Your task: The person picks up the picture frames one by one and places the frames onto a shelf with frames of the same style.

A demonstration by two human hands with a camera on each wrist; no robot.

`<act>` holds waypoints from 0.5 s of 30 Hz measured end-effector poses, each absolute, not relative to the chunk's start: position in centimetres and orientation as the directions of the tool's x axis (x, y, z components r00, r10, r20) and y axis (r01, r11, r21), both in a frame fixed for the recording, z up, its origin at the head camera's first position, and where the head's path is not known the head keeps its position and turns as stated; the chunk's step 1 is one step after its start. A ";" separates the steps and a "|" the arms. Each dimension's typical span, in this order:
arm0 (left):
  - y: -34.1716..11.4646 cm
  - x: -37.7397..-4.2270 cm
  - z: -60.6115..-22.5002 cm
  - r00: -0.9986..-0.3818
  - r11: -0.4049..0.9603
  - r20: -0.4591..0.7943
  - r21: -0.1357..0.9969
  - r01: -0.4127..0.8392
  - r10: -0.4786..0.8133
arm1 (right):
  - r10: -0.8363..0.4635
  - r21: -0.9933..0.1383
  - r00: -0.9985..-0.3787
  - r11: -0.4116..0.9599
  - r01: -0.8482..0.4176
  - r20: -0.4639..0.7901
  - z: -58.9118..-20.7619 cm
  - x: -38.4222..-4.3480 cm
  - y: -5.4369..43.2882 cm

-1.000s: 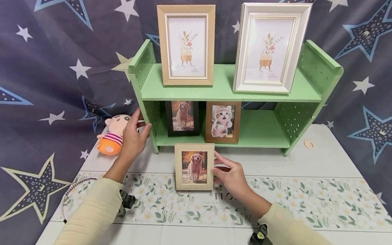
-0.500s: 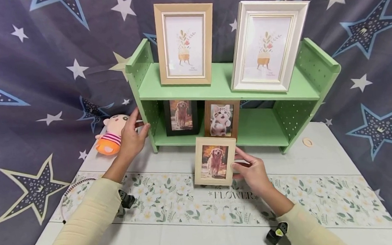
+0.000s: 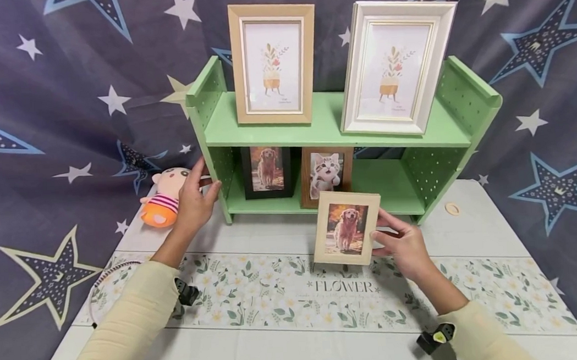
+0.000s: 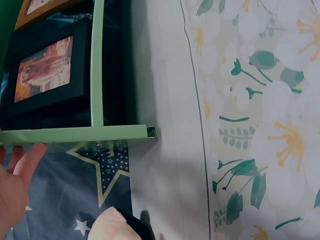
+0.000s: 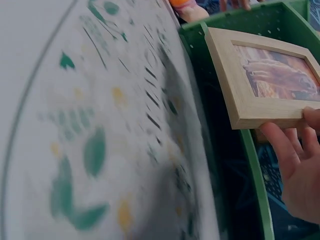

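Note:
My right hand pinches the right edge of a light wood picture frame with a golden dog photo, held above the table in front of the green shelf. The right wrist view shows the thumb on the front of the picture frame and fingers at its edge. My left hand touches the outer side of the shelf's left panel, fingers fairly straight, as the left wrist view also shows at the panel. On the lower shelf stand a black picture frame and a brown one, partly covered by the held frame.
On the upper shelf stand a tan frame and a white frame. A plush toy sits left of the shelf. A small wooden ring lies on the table at right. A starry cloth hangs behind.
My right hand has carried the light wood frame to the right and slightly up, now overlapping the brown frame's lower part. My left hand stays at the shelf's side.

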State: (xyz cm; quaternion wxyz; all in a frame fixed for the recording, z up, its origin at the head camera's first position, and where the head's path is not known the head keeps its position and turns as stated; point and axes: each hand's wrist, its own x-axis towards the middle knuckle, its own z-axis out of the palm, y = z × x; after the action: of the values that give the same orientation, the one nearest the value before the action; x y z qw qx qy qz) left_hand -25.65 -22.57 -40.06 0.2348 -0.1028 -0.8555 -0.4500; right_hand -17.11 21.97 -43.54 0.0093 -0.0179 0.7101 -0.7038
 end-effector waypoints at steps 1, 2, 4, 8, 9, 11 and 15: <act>-22.6 -25.6 -40.0 -0.870 0.574 0.491 0.723 0.385 -0.035 | -0.036 -1.000 -0.999 0.006 -0.018 0.018 -43.4 -17.1 22.4; -22.5 -25.7 -40.0 -0.871 0.573 0.491 0.724 0.384 -0.035 | -0.029 -1.000 -0.999 -0.002 -0.024 0.024 -43.2 -17.2 22.9; -22.5 -25.6 -40.0 -0.870 0.574 0.492 0.723 0.385 -0.037 | -0.022 -0.999 -0.999 -0.004 -0.039 0.039 -42.8 -17.3 23.7; -22.5 -25.7 -40.0 -0.867 0.567 0.497 0.724 0.392 -0.035 | -0.003 -0.998 -0.998 0.003 -0.055 0.055 -42.0 -17.5 25.3; -22.5 -25.7 -39.9 -0.867 0.566 0.497 0.725 0.393 -0.035 | 0.000 -0.998 -0.998 0.012 -0.058 0.058 -41.9 -17.6 25.7; -22.5 -25.7 -40.0 -0.867 0.566 0.498 0.725 0.393 -0.036 | 0.015 -0.998 -0.998 0.016 -0.067 0.067 -41.7 -17.9 26.4; -22.5 -25.7 -40.1 -0.870 0.576 0.491 0.722 0.383 -0.037 | 0.044 -0.996 -0.995 0.003 -0.088 0.088 -41.5 -18.6 27.6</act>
State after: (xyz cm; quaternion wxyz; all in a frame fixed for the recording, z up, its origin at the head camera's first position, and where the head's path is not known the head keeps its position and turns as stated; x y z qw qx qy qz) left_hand -25.68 -22.52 -40.07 0.2337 -0.1012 -0.8564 -0.4491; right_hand -18.56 27.57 -41.47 -0.0468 -0.0158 0.7067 -0.7058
